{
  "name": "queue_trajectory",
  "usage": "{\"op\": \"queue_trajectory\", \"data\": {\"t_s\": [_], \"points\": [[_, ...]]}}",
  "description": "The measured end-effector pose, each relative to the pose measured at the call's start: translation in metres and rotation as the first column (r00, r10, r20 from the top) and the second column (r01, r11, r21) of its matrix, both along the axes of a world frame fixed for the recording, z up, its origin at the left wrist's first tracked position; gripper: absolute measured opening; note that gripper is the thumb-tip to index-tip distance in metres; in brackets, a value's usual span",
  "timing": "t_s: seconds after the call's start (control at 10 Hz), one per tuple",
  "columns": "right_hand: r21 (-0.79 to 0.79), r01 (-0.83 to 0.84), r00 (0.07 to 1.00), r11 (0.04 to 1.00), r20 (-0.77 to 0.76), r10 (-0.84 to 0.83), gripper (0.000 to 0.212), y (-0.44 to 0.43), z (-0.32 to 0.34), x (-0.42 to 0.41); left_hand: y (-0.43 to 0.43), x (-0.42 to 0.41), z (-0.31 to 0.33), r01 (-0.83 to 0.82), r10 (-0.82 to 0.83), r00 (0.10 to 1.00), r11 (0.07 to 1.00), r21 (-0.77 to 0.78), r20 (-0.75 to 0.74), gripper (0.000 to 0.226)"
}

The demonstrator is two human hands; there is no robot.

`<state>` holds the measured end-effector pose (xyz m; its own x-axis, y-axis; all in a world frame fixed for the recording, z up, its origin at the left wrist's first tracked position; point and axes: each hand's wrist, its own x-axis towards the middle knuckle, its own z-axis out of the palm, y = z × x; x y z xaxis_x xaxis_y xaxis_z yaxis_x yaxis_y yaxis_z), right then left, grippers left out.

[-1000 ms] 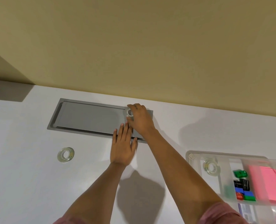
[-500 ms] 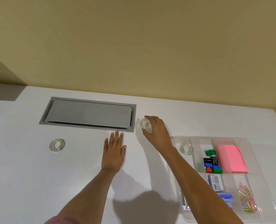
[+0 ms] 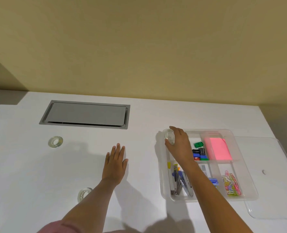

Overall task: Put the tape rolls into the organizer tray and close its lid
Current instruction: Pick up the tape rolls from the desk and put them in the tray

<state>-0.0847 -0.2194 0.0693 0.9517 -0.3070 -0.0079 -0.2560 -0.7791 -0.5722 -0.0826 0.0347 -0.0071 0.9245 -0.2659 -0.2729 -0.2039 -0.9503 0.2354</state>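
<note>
Our right hand [image 3: 178, 145] is pinching a clear tape roll [image 3: 169, 138] over the organizer tray's [image 3: 250, 187] 10 o'clock corner; our left hand [image 3: 115, 165] lies flat and empty. Two more rolls wait at 9 [image 3: 55, 141] and 7 o'clock [image 3: 83, 193]. They look light, stiff and slick, so we'd grab across the rim.

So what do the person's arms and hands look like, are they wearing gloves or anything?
No gloves. Both hands, the left hand and the right hand, are bare, with no rings or watch that I can see. The forearms are bare too. Near the bottom edge a pinkish-red sleeve shows on the left arm. The fingers look plain; nails are too small to tell.
</note>
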Motion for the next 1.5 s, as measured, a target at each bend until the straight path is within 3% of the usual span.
{"op": "queue_trajectory", "data": {"t_s": [0.1, 0.2, 0.4, 0.5, 0.6, 1.2, 1.3, 1.4, 1.5], "points": [[-0.039, 0.0, 0.999, 0.999, -0.054, -0.002, 0.054, -0.01, -0.002, -0.011, -0.002, -0.004, 0.001, -0.009, 0.009, 1.0, 1.0, 0.006, -0.009, 0.057], [-0.145, -0.089, 0.98, 0.985, -0.191, 0.06, 0.052, -0.019, -0.006, -0.02, -0.006, -0.01, 0.005, -0.01, 0.011, 1.0, 1.0, 0.014, -0.02, 0.061], [-0.301, -0.255, 0.924, 0.919, -0.354, 0.14, 0.043, -0.025, -0.01, -0.017, -0.011, -0.016, 0.014, -0.023, 0.023, 1.0, 1.0, 0.001, -0.019, 0.092], [-0.338, -0.279, 0.918, 0.899, -0.369, 0.146, 0.041, -0.027, -0.014, -0.014, -0.012, -0.016, 0.015, -0.03, 0.03, 0.999, 0.999, 0.011, -0.028, 0.086], [-0.394, -0.309, 0.912, 0.865, -0.382, 0.152, 0.045, -0.03, -0.02, -0.014, -0.013, -0.016, 0.013, -0.042, 0.042, 0.998, 0.999, 0.017, -0.039, 0.057], [-0.427, -0.406, 0.882, 0.808, -0.415, 0.224, 0.041, -0.035, -0.026, -0.005, -0.009, -0.014, 0.013, -0.023, 0.023, 0.999, 1.0, 0.01, -0.041, 0.055], [-0.431, -0.396, 0.888, 0.811, -0.403, 0.219, 0.04, -0.035, -0.026, -0.004, -0.01, -0.014, 0.016, -0.017, 0.018, 0.999, 1.0, 0.017, -0.043, 0.063], [-0.416, -0.38, 0.896, 0.826, -0.389, 0.216, 0.04, -0.036, -0.027, -0.005, -0.01, -0.015, 0.019, -0.016, 0.016, 1.0, 1.0, 0.003, -0.017, 0.107], [-0.399, -0.365, 0.898, 0.841, -0.389, 0.205, 0.04, -0.036, -0.026, -0.007, -0.008, -0.014, 0.02, -0.008, 0.008, 1.0, 1.0, 0.017, -0.008, 0.127]]}}
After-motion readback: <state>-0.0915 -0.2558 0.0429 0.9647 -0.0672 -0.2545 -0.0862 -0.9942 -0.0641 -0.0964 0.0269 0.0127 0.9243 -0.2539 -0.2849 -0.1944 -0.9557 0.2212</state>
